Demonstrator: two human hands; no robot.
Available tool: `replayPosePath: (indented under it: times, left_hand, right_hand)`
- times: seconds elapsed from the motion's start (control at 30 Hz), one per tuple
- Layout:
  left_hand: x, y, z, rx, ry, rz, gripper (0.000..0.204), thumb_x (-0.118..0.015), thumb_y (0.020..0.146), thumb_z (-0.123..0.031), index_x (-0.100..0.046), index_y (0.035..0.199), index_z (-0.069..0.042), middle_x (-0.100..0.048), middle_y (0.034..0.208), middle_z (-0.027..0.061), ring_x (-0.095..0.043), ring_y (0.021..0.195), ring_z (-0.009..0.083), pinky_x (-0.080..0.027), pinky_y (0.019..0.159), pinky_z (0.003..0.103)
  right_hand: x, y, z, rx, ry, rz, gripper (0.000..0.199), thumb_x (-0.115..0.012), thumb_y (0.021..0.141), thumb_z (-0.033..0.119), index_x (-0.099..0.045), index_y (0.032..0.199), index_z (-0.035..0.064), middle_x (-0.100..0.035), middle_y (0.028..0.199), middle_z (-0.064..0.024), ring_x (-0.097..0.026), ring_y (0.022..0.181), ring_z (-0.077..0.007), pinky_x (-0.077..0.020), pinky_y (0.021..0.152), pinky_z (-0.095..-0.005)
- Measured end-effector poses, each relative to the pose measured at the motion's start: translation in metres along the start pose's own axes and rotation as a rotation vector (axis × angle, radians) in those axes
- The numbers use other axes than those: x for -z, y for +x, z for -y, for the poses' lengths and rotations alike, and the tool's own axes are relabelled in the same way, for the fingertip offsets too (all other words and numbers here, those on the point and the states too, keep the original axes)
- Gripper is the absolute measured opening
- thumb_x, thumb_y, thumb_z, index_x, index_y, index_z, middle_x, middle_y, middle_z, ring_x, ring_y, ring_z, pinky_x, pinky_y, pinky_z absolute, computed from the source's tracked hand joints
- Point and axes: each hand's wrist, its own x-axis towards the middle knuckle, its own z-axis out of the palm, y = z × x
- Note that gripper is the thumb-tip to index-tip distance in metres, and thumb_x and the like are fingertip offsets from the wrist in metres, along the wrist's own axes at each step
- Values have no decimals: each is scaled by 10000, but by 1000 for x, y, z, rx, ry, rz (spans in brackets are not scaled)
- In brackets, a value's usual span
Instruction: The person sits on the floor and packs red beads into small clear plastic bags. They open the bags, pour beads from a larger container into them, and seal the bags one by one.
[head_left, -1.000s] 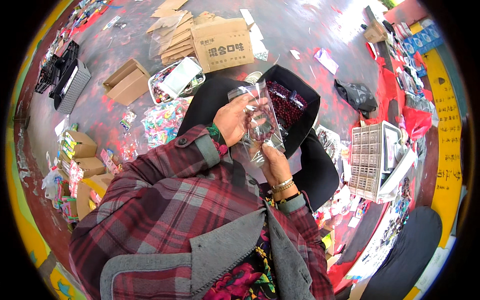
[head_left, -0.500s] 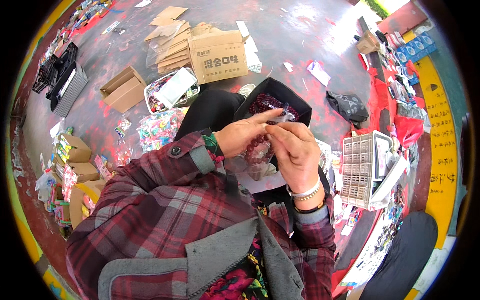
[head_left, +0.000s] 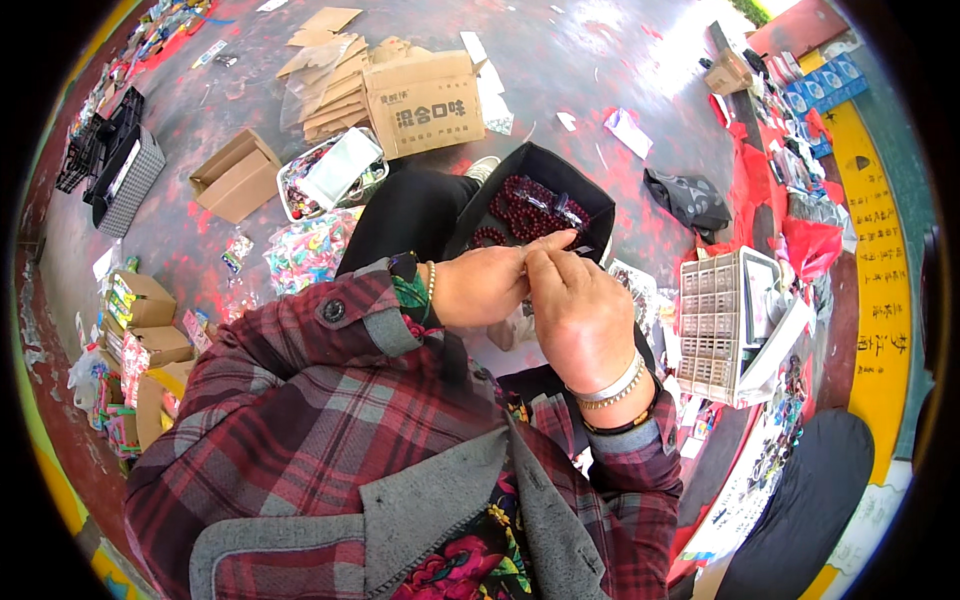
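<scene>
My left hand (head_left: 480, 285) and my right hand (head_left: 585, 320) meet in front of my lap, fingertips pinched together. Between and below them a small clear plastic bag (head_left: 512, 330) shows in part, gripped by both. The dark red beads seen in it earlier are now hidden behind my hands. Just beyond my fingers stands a black fabric box (head_left: 597, 195), by my knee. Strings of dark red beads (head_left: 520, 208) lie in it, some under shiny clear plastic.
Left of my leg are a white basket of small packets (head_left: 295, 185), a pile of colourful bags (head_left: 310, 250) and an open cardboard box (head_left: 237, 175). Flattened cardboard (head_left: 335, 90) lies farther off. On the right stand a pale plastic crate (head_left: 710, 325) and a dark bag (head_left: 690, 203).
My right hand has turned over, its back now upward, and closed in against my left. The beaded bag has gone mostly out of sight. More of the black box's inside shows.
</scene>
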Motion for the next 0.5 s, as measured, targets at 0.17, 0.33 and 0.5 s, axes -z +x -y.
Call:
replayPosePath:
  times: [0.17,0.33,0.5]
  left_hand:
    - [-9,0,9,-64,135,-51,527,-414,877,-140,-270,1361,12,-504,1202,248,-591,966,346,-472,818,379]
    - [-6,-3,10,21,199,109,405,-436,852,-151,-410,1218,21,-612,944,235,-597,935,350,-478,773,398]
    - [-9,-3,6,137,1,-13,309,-390,901,-145,-448,1176,-17,-609,842,219,-628,839,329,-490,706,392]
  right_hand:
    - [1,1,3,70,-132,85,228,-577,639,79,-576,856,9,-516,704,-71,-553,627,-208,-468,521,-312]
    - [-3,7,-9,136,1,63,175,-586,627,76,-579,799,45,-497,673,-52,-537,609,-217,-452,513,-307]
    - [0,9,-18,1,205,-60,131,-618,631,32,-575,748,69,-507,647,-62,-540,587,-241,-449,513,-314]
